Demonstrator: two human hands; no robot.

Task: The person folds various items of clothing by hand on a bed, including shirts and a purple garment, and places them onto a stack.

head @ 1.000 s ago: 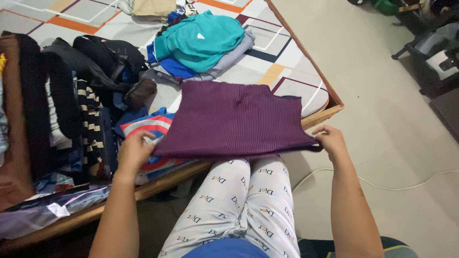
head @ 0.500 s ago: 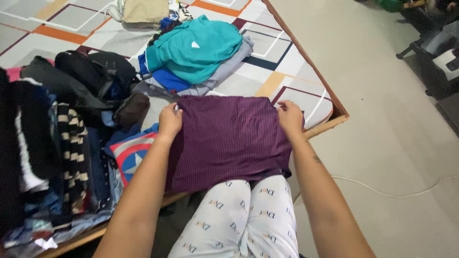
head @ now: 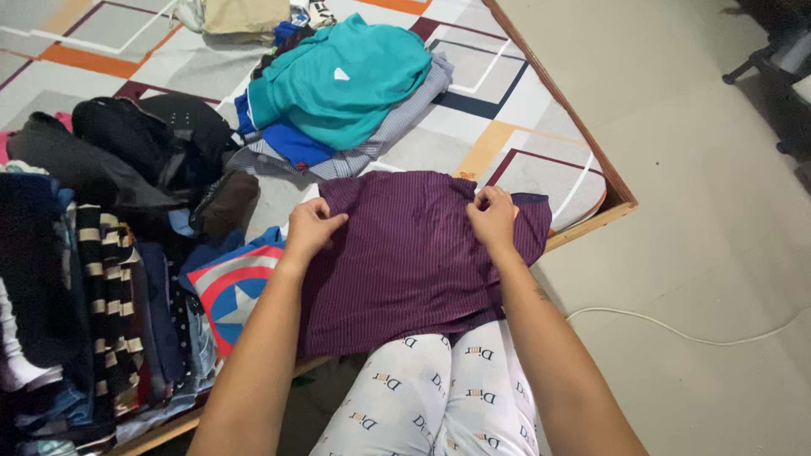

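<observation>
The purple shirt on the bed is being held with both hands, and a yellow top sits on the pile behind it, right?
Not quite: the head view shows both hands, left hand and right hand, gripping the purple shirt, but the top on the pile behind is teal, not yellow.

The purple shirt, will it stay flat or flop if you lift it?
Probably flop: the purple shirt already bunches under the left hand and right hand. It drapes over the bed edge, so it looks soft and light.

- I'm in a home bedroom: a wooden-framed bed (head: 621, 203) with a geometric-patterned grey sheet (head: 473, 101).
- Heaps of dark clothes (head: 101, 211) and a teal folded pile (head: 338, 80) cover it.
</observation>
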